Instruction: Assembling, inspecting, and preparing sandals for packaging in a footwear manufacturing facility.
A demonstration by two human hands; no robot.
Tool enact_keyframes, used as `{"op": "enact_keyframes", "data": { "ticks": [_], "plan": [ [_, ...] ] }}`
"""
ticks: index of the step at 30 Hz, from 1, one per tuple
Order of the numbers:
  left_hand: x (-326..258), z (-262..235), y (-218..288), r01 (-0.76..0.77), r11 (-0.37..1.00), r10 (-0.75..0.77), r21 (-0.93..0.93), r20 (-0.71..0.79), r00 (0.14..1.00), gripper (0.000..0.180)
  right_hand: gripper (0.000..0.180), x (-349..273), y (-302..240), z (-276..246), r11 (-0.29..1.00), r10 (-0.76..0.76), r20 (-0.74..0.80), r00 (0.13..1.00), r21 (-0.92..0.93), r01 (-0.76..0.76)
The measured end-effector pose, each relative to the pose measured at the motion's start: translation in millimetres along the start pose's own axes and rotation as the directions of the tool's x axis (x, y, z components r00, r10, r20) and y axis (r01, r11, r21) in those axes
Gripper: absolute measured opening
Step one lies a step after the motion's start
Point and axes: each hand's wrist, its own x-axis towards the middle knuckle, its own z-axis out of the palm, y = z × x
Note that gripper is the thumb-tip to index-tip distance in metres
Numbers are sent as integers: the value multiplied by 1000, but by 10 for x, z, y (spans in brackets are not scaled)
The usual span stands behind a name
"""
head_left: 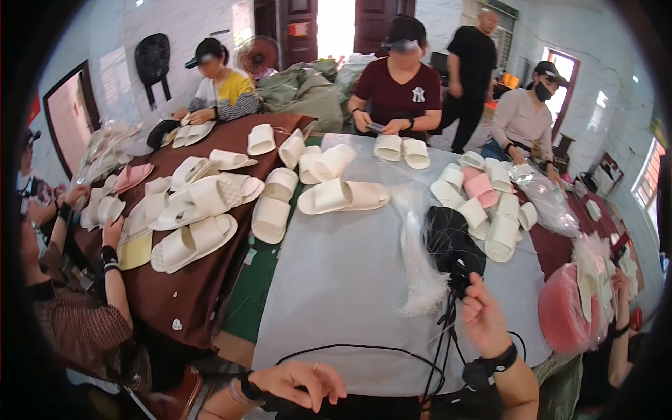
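Two hands [297,383] [481,316], one black cord bundle [453,246]

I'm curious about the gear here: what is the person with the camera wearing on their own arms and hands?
Both hands are bare. The right hand has a black strap around its wrist. The left hand has a black band at the wrist and a thin ring on one finger. No sleeves reach the wrists.

Black cords [448,329] dangling in a thin bunch over grey tabletop
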Motion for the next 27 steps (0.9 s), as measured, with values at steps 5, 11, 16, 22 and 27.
{"op": "enact_keyframes", "data": {
  "ticks": [5, 11, 16, 22, 27],
  "plan": [
    [429, -405, 262, 487, 810, -356, 326, -386, 851, 36, 19, -110, -474, -154, 996, 85, 48, 995, -2, -85],
    [1524, -2152, 20, 798, 353, 178, 489, -872, 456, 88, 17, -583, -544, 75, 914, 318, 101, 943, -299, -276],
    [2310, -3092, -268, 959, 243, 616, 149, -787, -34, 100, 15, -953, -617, 129, 854, 351, 14, 936, -416, -313],
    [2176, -3481, -319, 908, 419, 412, -21, -886, -211, 79, 14, -959, -744, -62, 826, 313, -107, 944, -460, -326],
    [1394, -3450, -203, 787, 605, 517, 126, -813, -267, 62, 15, -561, -626, 21, 814, 340, -109, 934, -464, -350]
  ]
}}
